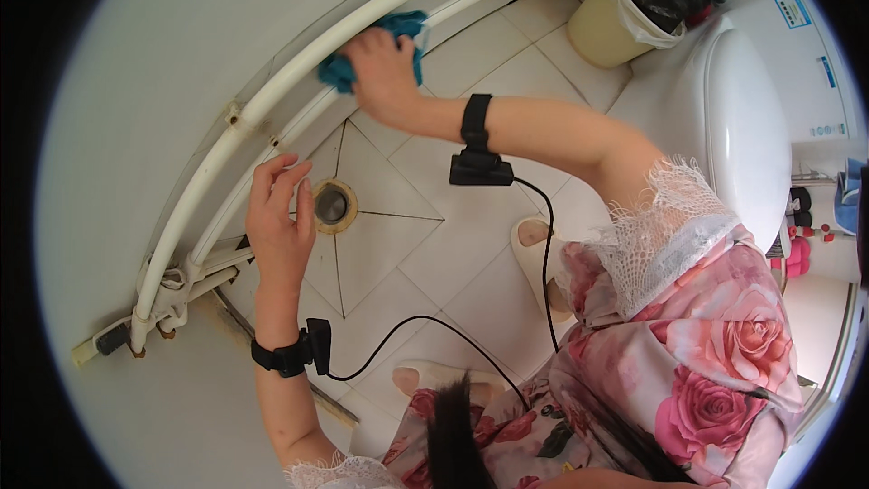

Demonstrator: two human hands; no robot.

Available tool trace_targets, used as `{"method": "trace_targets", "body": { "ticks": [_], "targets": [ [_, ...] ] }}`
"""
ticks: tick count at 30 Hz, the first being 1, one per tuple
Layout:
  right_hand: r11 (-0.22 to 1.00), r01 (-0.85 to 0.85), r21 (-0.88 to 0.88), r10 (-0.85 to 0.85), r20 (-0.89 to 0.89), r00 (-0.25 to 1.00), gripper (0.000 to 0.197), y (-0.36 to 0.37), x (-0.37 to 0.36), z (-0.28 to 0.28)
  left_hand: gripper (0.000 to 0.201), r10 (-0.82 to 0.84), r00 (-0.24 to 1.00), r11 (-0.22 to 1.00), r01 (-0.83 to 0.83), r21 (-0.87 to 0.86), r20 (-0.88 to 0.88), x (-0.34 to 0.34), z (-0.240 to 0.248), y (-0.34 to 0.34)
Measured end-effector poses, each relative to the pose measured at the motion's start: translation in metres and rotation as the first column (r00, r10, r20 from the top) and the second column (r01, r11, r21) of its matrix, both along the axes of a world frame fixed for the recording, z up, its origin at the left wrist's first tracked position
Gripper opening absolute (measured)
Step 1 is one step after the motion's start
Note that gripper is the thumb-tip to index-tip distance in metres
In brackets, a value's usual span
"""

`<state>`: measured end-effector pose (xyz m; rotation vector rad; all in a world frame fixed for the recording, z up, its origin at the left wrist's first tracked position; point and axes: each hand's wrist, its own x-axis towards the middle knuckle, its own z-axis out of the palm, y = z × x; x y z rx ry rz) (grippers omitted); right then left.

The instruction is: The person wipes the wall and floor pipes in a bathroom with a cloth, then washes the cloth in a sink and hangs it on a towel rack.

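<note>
A teal cloth is bunched against the white pipes along the wall. My right hand, slightly blurred, grips it, fingers curled over the upper pipe side. The cloth also reaches the thinner lower pipe. Nothing is in my left hand; its fingers are loosely bent and apart, beside the lower pipe and left of a round floor drain. Each wrist wears a black strap with a small box and a cable.
A cream bin with a black bag stands at the far right, near a white toilet. At left the pipes meet a valve joint. Below me are white floor tiles and my pale slippers. Black cables hang from both wrists.
</note>
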<state>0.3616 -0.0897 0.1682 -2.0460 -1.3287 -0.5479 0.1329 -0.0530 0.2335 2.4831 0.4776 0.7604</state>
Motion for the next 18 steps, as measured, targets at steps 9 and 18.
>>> {"method": "trace_targets", "body": {
  "ticks": [9,18],
  "targets": [
    [0.855,-0.498,0.146,0.519,-0.288,0.805,0.038,-0.015,-0.071,0.005,0.014,0.024,0.999,0.991,-0.027,-0.134,-0.026,-0.024,-0.019,-0.006],
    [0.832,0.551,0.065,0.043,-0.998,0.052,0.033,-0.031,0.084,-0.070,0.011,-0.002,0.988,0.889,-0.069,-0.453,-0.153,-0.042,-0.068,-0.013]
  ]
}}
